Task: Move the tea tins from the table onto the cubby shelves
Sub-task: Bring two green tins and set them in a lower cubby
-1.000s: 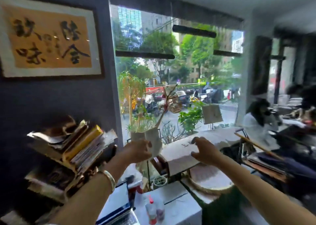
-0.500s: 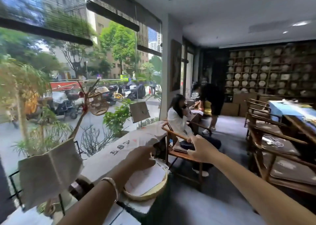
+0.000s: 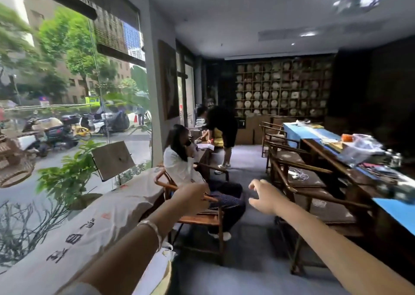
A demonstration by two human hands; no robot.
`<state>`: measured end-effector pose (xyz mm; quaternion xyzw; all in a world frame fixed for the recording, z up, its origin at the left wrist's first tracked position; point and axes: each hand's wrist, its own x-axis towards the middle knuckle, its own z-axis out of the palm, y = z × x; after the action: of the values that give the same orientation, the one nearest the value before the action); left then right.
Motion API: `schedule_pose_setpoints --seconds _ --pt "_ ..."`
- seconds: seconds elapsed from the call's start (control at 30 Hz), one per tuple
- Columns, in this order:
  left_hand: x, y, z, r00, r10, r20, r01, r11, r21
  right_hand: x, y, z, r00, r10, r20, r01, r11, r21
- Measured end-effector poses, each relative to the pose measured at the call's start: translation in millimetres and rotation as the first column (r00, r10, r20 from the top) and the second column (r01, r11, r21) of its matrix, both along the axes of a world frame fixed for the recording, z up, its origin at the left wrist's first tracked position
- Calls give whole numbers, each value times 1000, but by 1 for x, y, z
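Both arms reach forward into the room, held up in the air. The left hand (image 3: 193,199) has a pale bracelet (image 3: 151,227) on its wrist. Its fingers curl in loosely and hold nothing. The right hand (image 3: 265,197) is spread loose, with fingers and thumb apart, and it holds nothing too. The two hands are near each other but do not touch.

Far away on the back wall is the dark wooden cubby shelf wall (image 3: 280,88). Its little boxes are filled with round pale things, too blurry to name. On the right is the long dark wooden worktop with a blue cloth (image 3: 314,133), with a clear plastic bag (image 3: 359,147) and small things on it. I cannot pick out any tea tins there. Dark wooden chairs (image 3: 296,166) stand beside it.

On the near left lies a white cloth with black writing (image 3: 94,223). A person in a white top (image 3: 179,166) sits on a wooden chair past the left hand.
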<state>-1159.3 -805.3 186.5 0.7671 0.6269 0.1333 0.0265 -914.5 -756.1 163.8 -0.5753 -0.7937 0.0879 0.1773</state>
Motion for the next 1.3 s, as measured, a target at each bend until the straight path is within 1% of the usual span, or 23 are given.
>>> schedule_pose_setpoints --seconds 0.1,0.2,0.3,0.47,0.63,0.73,0.87,0.97,1.07,1.17,1.3 --pt "14 61 -9 997 -74 -24 73 997 -7 12 41 -6 998 -61 24 61 998 -10" --pt "22 126 -9 989 -147 -10 147 989 18 24 86 -6 991 -123 48 122 992 16" --pt "31 194 -5 968 -250 -33 251 967 36 35 133 -4 977 -209 48 207 978 38" --pt "49 317 -1 935 -354 -40 355 934 34 53 210 4 942 -332 52 331 943 15" --pt "98 391 -35 876 -482 -5 480 874 -80 84 252 -3 890 -456 29 456 890 7" --pt "141 425 -50 820 -573 -21 566 815 -127 117 265 -16 865 -501 22 502 864 -42" --pt "213 468 -58 732 -680 -48 672 731 -119 181 287 -32 812 -583 35 584 810 -56" --pt "277 498 -68 691 -718 -86 706 696 -135 236 309 -45 771 -635 37 636 768 -74" --pt "351 532 -75 656 -745 -124 727 667 -164 301 332 -56 724 -689 34 690 722 -49" --pt "427 567 -74 598 -787 -152 763 617 -193 378 355 -63 670 -742 26 741 667 -81" --pt "511 605 -65 551 -826 -121 798 564 -213 475 383 -62 604 -796 40 793 595 -128"
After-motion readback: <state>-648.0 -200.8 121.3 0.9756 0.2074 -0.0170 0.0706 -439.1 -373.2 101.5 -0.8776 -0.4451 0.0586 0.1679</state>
